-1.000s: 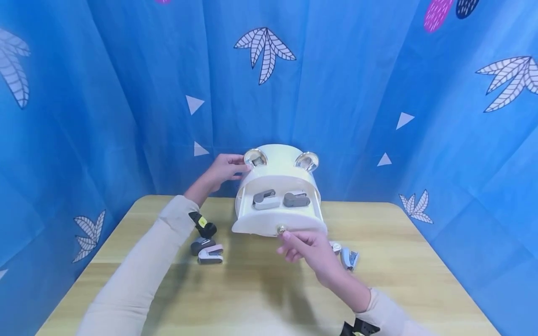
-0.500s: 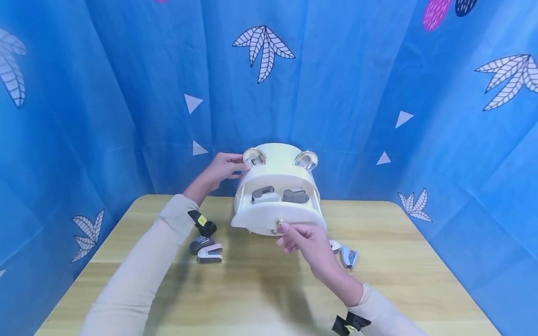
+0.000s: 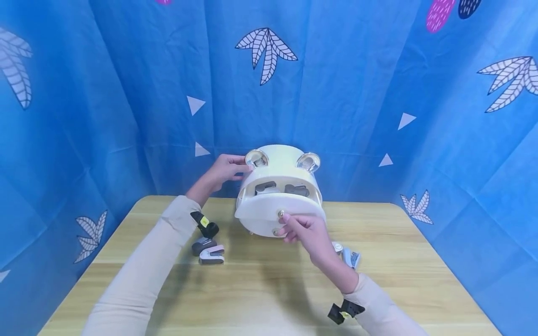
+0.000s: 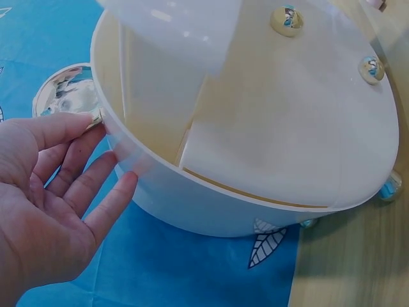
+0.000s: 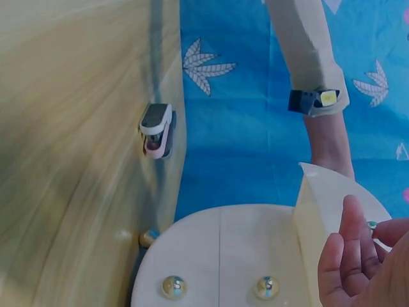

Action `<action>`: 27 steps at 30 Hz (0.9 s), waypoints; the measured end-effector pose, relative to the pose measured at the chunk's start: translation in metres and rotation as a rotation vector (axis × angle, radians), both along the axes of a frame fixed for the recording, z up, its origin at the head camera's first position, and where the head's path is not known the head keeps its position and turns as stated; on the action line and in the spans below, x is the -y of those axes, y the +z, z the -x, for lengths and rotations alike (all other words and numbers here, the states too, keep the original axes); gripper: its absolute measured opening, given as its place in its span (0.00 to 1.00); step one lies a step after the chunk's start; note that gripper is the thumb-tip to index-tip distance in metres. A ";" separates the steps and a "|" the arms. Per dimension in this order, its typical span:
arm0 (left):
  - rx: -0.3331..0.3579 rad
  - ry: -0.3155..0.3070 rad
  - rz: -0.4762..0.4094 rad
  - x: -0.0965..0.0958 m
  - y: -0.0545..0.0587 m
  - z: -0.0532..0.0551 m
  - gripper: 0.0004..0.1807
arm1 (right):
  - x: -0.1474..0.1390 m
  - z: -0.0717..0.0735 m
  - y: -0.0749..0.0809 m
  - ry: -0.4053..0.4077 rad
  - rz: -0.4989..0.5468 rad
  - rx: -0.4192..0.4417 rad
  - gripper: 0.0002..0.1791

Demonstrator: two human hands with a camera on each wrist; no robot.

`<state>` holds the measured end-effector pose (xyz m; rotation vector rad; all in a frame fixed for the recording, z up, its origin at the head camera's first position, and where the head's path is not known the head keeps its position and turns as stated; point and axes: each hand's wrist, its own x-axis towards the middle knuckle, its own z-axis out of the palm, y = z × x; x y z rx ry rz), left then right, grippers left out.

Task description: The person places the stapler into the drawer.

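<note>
Two grey staplers (image 3: 265, 188) are in, the white drawer (image 3: 256, 208) stands part-way out at mid-frame, right hand (image 3: 306, 232) pinching its knob (image 3: 281, 213) between fingers, left hand (image 3: 223, 171) fingers pinching the shiny ear (image 3: 257, 158), and more staplers (image 3: 206, 254) lie outside, lower left and right!

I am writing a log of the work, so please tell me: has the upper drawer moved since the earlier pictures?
Yes. In the head view, the upper drawer has slid inward, its knob now nearer the shiny ears of the white box.
</note>
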<state>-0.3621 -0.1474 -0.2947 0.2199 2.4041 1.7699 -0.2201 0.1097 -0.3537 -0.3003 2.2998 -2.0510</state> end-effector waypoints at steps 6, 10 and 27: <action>-0.002 -0.002 0.001 0.000 0.000 -0.001 0.26 | 0.001 0.008 0.001 -0.013 0.006 0.010 0.19; -0.001 -0.001 0.000 0.001 0.001 -0.002 0.25 | 0.002 0.013 0.003 -0.027 0.003 -0.007 0.18; 0.018 -0.020 -0.017 0.002 0.003 -0.002 0.23 | 0.003 0.029 0.012 -0.065 -0.057 -0.028 0.17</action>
